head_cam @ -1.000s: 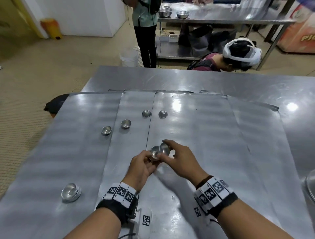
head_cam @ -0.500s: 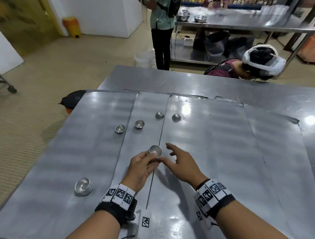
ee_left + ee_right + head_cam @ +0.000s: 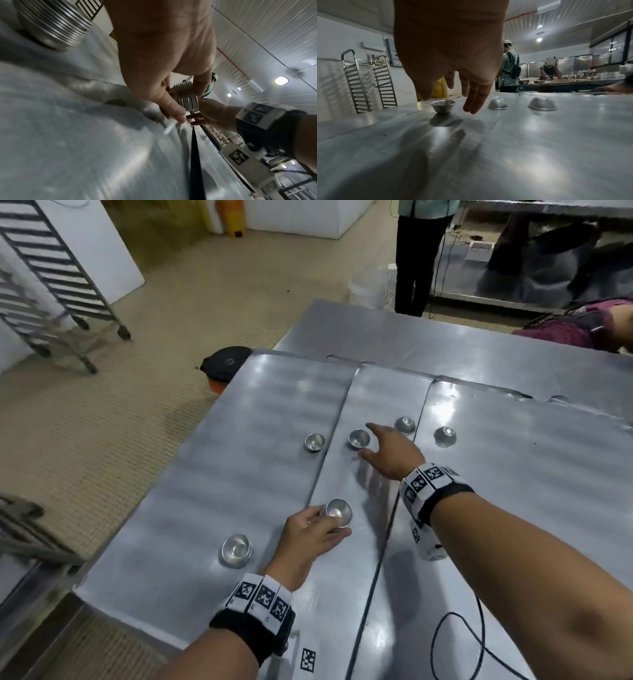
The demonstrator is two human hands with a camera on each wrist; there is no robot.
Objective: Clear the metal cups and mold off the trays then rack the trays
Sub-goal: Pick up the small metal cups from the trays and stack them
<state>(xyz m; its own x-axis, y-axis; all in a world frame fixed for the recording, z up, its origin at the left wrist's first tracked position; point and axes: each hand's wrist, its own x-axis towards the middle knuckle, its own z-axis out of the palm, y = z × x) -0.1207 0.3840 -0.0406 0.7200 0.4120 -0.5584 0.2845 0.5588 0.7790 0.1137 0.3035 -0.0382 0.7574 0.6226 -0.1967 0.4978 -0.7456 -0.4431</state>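
Steel covers nearly everything in the head view: a large table (image 3: 479, 344) carries several flat trays (image 3: 239, 474) laid side by side with overlapping edges. At 10 o'clock of the table, on the tiled floor, stands a wheeled tray rack (image 3: 51, 285). At 12 o'clock a person in dark trousers (image 3: 416, 258) stands near a white bucket (image 3: 368, 289).

The right hand (image 3: 390, 450) reaches out over the trays, fingers spread and relaxed, grasping nothing; the fingertips (image 3: 471, 108) hang just beside an upright cup (image 3: 359, 438), not touching it. The left hand (image 3: 308, 537) clasps a stack of nested cups (image 3: 338, 511) between thumb and fingers, held just above the tray surface.

Loose cups lie around: 1 upright (image 3: 314, 442) at 9 o'clock of the right hand, 2 overturned at 1 o'clock (image 3: 405, 424) and 2 o'clock (image 3: 445, 435). Another nested stack (image 3: 236, 550) sits on the tray at 9 o'clock of the left hand.
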